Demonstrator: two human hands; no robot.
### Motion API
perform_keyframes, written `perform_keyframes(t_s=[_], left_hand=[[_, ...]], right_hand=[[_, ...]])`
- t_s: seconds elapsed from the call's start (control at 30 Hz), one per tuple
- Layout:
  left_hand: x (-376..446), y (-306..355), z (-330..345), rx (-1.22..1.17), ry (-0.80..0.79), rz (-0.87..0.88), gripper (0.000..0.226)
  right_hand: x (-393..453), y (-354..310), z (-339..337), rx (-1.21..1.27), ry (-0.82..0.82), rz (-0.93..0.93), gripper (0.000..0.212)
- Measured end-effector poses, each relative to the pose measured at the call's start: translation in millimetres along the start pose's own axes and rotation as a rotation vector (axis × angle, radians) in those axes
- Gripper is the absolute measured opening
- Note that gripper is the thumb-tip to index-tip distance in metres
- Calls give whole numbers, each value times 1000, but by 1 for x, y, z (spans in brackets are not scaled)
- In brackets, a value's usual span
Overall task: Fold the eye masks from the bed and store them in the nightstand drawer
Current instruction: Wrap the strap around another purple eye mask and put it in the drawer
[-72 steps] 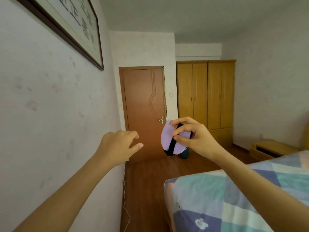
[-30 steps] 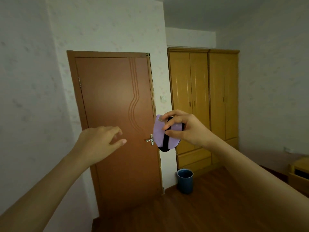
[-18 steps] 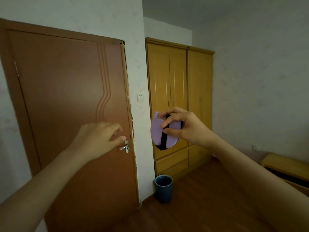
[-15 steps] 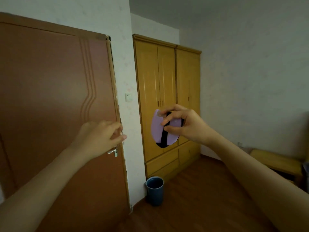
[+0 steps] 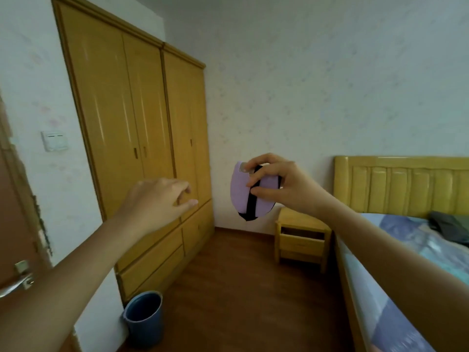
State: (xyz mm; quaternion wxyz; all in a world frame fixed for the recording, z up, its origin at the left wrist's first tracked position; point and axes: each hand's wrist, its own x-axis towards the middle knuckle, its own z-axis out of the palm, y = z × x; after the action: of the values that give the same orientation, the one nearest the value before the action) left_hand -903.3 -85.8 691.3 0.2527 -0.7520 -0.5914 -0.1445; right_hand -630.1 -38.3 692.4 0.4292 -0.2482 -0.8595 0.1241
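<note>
My right hand [image 5: 286,186] pinches a folded lilac eye mask [image 5: 241,191] with a black strap, held up at chest height in mid-air. My left hand [image 5: 157,201] hovers empty to its left, fingers loosely curled and apart. Beyond the mask, a small yellow wooden nightstand [image 5: 302,240] stands against the far wall beside the bed [image 5: 406,262]; its drawer [image 5: 300,243] is pulled slightly out. A dark item [image 5: 449,224] lies on the bed near the headboard.
A tall yellow wardrobe [image 5: 142,138] lines the left wall, with a blue bin [image 5: 143,317] at its foot. A brown door with a metal handle [image 5: 17,278] is at the far left. Wooden floor [image 5: 241,288] runs between wardrobe and bed.
The view has swung right from the door past the wardrobe; the nightstand and bed headboard are now in sight. Both hands keep their pose, the right still gripping the mask.
</note>
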Motion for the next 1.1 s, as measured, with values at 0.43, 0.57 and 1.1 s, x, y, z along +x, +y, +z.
perform_keyframes(t_s=[0.43,0.57,1.1], left_hand=[[221,53,124,-72,104,177,40],[281,71,163,-134,109,211,40],[549,120,323,-292,174,310,40]], right_hand=[[54,183,-69,-156,86,129,14],[64,237,-83,-166,81,176,15],[151,480,-158,-286,148,323,20]])
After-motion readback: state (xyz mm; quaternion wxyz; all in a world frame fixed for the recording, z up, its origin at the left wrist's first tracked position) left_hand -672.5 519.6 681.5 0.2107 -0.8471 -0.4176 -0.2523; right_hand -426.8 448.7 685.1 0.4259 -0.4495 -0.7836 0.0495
